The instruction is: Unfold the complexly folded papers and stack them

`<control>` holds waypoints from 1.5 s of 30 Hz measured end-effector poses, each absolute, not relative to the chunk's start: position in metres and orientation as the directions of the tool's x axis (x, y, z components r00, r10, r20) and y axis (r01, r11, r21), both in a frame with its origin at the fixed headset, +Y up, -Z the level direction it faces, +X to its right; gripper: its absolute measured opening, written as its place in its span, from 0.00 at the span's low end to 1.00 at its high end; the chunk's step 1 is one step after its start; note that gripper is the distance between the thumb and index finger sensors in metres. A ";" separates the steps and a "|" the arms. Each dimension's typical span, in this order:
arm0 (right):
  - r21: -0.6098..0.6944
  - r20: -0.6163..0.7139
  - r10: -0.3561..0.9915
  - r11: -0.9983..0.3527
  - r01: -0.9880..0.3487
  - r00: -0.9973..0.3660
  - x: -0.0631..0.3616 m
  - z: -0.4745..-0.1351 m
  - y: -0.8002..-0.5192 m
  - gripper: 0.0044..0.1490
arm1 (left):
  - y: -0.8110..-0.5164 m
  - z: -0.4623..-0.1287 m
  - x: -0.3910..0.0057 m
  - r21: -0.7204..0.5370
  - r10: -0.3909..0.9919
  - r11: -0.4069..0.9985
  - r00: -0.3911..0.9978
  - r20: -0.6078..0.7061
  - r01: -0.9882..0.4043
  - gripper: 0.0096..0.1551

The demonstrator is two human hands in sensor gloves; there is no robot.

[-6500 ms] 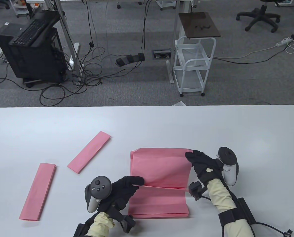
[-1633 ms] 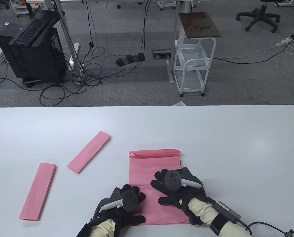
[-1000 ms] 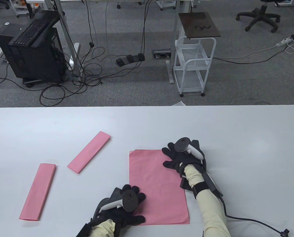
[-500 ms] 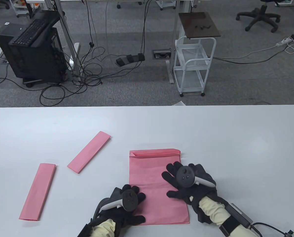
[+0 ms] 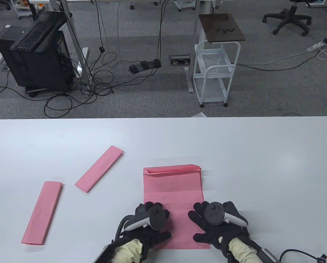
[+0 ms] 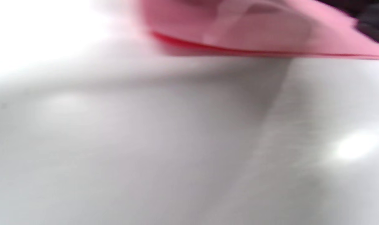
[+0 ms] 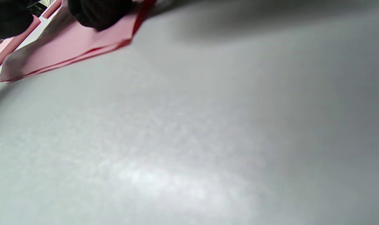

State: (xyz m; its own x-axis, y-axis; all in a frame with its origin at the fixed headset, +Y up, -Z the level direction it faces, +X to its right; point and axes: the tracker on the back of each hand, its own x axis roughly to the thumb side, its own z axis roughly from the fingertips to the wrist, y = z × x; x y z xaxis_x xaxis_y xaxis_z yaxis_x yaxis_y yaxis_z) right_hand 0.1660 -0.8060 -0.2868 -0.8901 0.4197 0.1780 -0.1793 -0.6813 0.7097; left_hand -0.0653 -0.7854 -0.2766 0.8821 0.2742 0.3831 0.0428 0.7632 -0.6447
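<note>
A partly unfolded pink paper lies flat near the table's front edge, its far edge curled up a little. My left hand rests palm down on its near left part. My right hand rests palm down on its near right part, fingers spread. The paper shows blurred in the left wrist view and in the right wrist view, where a gloved fingertip presses on it. Two folded pink strips lie to the left: one slanted, one near the left front.
The white table extends wide to the right and far side. Beyond its far edge are a white cart, a black computer stand and floor cables.
My right hand slid back along the paper from its far right edge to the near right corner. My left hand shifted slightly right onto the paper. The far edge curled up again.
</note>
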 end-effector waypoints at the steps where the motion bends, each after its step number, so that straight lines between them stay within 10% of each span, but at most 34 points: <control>1: 0.710 0.176 0.422 -0.680 -0.182 -0.889 0.166 -0.287 -0.806 0.48 | -0.787 -0.275 -0.057 -0.649 0.276 0.759 0.876 0.396 0.055 0.47; 5: 0.712 0.174 0.429 -0.677 -0.188 -0.887 0.167 -0.286 -0.807 0.48 | -0.805 -0.270 -0.045 -0.612 0.126 0.755 0.864 0.488 0.236 0.48; 17: 0.717 0.170 0.433 -0.671 -0.190 -0.885 0.167 -0.286 -0.808 0.48 | -0.807 -0.271 -0.150 -0.677 0.187 0.735 0.944 0.271 0.049 0.45; 32: 0.737 0.162 0.446 -0.648 -0.193 -0.880 0.167 -0.286 -0.809 0.48 | -0.801 -0.298 -0.066 -0.622 0.195 0.745 0.814 0.547 0.239 0.44; 45: 0.745 0.156 0.453 -0.637 -0.197 -0.878 0.168 -0.286 -0.809 0.48 | -0.808 -0.376 -0.129 -0.667 0.250 0.741 0.954 0.167 -0.077 0.39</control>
State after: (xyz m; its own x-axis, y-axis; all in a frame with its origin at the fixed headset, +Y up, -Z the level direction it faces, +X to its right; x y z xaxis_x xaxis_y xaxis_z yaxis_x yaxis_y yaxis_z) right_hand 0.1677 -0.8095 -0.2863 -0.8775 0.4533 0.1563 -0.1965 -0.6373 0.7451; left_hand -0.1289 -0.8076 -0.3762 0.9538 0.2496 0.1674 -0.0771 0.7414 -0.6666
